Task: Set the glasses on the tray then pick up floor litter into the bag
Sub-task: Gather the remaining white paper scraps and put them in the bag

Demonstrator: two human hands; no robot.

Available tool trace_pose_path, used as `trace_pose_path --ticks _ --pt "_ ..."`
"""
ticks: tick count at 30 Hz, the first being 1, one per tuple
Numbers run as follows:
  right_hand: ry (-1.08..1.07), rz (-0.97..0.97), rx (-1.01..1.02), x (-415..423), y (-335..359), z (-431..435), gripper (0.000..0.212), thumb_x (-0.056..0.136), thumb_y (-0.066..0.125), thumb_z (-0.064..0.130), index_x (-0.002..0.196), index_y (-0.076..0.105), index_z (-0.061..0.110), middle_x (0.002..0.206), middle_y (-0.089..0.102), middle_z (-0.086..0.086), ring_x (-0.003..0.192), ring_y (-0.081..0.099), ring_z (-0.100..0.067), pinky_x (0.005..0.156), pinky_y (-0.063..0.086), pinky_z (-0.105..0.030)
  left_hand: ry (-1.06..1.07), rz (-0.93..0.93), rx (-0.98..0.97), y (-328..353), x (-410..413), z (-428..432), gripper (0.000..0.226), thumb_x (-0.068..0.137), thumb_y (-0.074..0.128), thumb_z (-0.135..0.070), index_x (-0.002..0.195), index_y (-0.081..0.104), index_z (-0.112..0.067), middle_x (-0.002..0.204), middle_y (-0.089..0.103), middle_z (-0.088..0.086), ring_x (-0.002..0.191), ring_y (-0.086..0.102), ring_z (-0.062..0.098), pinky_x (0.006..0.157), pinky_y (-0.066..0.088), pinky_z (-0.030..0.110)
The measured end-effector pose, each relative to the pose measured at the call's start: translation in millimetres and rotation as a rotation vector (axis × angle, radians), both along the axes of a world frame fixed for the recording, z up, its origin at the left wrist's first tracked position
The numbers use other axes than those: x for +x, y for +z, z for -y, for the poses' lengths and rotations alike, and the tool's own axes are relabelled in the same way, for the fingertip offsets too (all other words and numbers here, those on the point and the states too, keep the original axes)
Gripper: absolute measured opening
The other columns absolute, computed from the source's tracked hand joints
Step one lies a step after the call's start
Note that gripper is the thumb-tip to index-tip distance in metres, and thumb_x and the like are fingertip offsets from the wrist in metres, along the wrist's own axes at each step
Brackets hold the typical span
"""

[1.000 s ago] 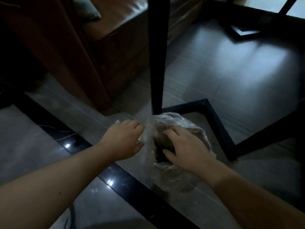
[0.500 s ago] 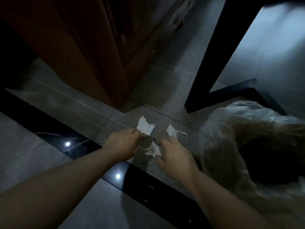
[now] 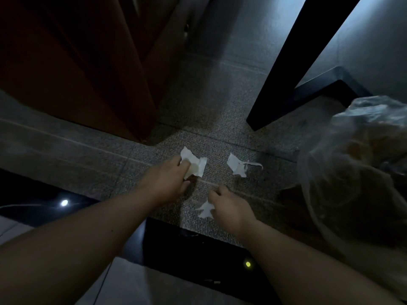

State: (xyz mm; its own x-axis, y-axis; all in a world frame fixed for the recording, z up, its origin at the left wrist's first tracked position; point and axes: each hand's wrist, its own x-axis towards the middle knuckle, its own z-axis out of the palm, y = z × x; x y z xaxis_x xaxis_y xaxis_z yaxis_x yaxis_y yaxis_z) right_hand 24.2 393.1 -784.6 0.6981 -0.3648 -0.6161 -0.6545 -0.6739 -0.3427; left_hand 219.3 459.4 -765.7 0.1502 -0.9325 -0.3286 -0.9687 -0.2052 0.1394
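The room is dim. The floor [image 3: 220, 111] is grey and speckled, with a shiny black strip [image 3: 198, 256] running across it near the bottom of the view. A dark red-brown piece of furniture [image 3: 83, 69] stands at the upper left. A black bench leg [image 3: 293, 62] slants down at the upper right and ends on the floor.

There is only the head view. Both bare arms reach forward and down to the floor.

The left hand [image 3: 165, 181] is at a white paper scrap [image 3: 195, 166]. Its fingers are pressed together on the near edge of the scrap, pinching it. The rest of the scrap sticks out past the fingertips, up and to the right.

The right hand [image 3: 231, 208] is curled, with its fingers bent in. A small white paper bit [image 3: 206, 211] shows just at the left side of this hand, touching it. I cannot tell if the grip is really holding this bit or only resting on it.

A third torn paper piece [image 3: 239, 166] lies on the floor by itself, beyond the right hand and to the right of the left hand's scrap. No hand touches it.

A clear plastic bag [image 3: 356, 172] sits on the floor at the right edge, near the right arm. Something brownish shows through it.
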Motion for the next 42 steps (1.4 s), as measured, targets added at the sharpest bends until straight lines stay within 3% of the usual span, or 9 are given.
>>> trace_pose_path --ticks 3,5,9,13,17,23,31,33,42 --pt "0.029 0.073 -0.017 -6.3 6.6 2.7 0.011 0.093 0.050 0.011 0.103 0.054 0.008 0.113 0.052 -0.018 0.091 0.055 -0.039 0.069 0.045 -0.039 0.035 -0.045 -0.013 -8.9 0.2 13.9 0.050 0.087 0.055 -0.044 0.127 0.039 -0.020 0.127 0.045 0.010 0.100 0.054 0.030 0.063 0.040 0.034" --pt "-0.014 0.154 -0.108 -11.5 16.4 10.6 0.012 0.093 0.052 0.020 0.097 0.056 0.010 0.108 0.052 -0.013 0.093 0.055 -0.035 0.071 0.048 -0.038 0.079 -0.079 0.019 -15.0 -0.9 22.6 0.052 0.085 0.057 -0.044 0.128 0.038 -0.021 0.129 0.043 0.011 0.104 0.053 0.031 0.067 0.039 0.036" --pt "-0.124 0.258 -0.387 -15.0 28.7 39.3 0.019 0.091 0.057 0.032 0.102 0.063 0.019 0.127 0.047 -0.010 0.112 0.045 -0.030 0.085 0.044 -0.040 0.054 -0.061 0.072 -22.2 -2.3 31.4 0.035 0.089 0.055 -0.029 0.121 0.050 -0.013 0.122 0.048 0.014 0.100 0.054 0.031 0.070 0.037 0.034" --pt "-0.238 0.139 -0.421 -3.7 19.0 64.7 0.019 0.089 0.060 0.031 0.106 0.062 0.021 0.143 0.037 -0.011 0.126 0.037 -0.033 0.092 0.043 -0.044 0.002 -0.118 0.040 -19.0 -1.9 23.6 0.020 0.090 0.047 -0.028 0.097 0.059 -0.014 0.100 0.054 0.009 0.088 0.056 0.029 0.061 0.036 0.034" --pt "-0.311 -0.068 -0.299 12.1 6.1 79.8 0.033 0.086 0.067 0.029 0.113 0.057 0.013 0.134 0.036 -0.014 0.123 0.035 -0.036 0.090 0.043 -0.048 -0.073 -0.053 -0.030 -11.7 -6.3 10.2 0.008 0.086 0.052 -0.024 0.090 0.057 -0.020 0.094 0.056 0.003 0.084 0.058 0.026 0.055 0.035 0.031" --pt "-0.278 0.038 -0.185 17.5 12.0 73.2 0.044 0.091 0.061 0.034 0.117 0.057 -0.001 0.117 0.057 -0.026 0.106 0.055 -0.038 0.077 0.045 -0.034 -0.117 0.046 -0.144 15.6 -8.4 11.2 0.016 0.088 0.050 -0.037 0.084 0.057 -0.023 0.083 0.061 -0.001 0.075 0.061 0.025 0.046 0.020 0.029" --pt "-0.145 0.417 -0.419 9.6 129.1 44.1 0.009 0.085 0.064 0.010 0.089 0.060 0.003 0.084 0.057 -0.017 0.063 0.052 -0.034 0.052 0.028 -0.033 -0.139 0.080 -0.289 117.3 -9.9 29.4 0.030 0.085 0.060 -0.026 0.068 0.036 -0.026 0.053 0.033 -0.007 0.046 0.034 0.017 0.043 0.014 0.025" --pt "-0.105 0.469 -0.497 1.8 171.2 40.7 0.010 0.081 0.067 0.006 0.086 0.058 0.007 0.078 0.055 -0.011 0.056 0.046 -0.025 0.048 0.029 -0.030 -0.156 0.077 -0.359 152.1 -10.6 34.3 0.030 0.082 0.065 -0.025 0.066 0.039 -0.024 0.054 0.038 -0.005 0.045 0.037 0.016 0.043 0.019 0.024" --pt "-0.262 0.491 -0.690 -122.4 299.0 69.0 0.017 0.085 0.064 0.018 0.098 0.054 0.022 0.091 0.064 -0.003 0.064 0.056 -0.017 0.052 0.046 -0.031 -0.368 0.002 -0.659 257.0 -93.3 85.6 0.027 0.082 0.063 -0.026 0.065 0.043 -0.019 0.058 0.056 0.003 0.046 0.052 0.028 0.044 0.027 0.026"
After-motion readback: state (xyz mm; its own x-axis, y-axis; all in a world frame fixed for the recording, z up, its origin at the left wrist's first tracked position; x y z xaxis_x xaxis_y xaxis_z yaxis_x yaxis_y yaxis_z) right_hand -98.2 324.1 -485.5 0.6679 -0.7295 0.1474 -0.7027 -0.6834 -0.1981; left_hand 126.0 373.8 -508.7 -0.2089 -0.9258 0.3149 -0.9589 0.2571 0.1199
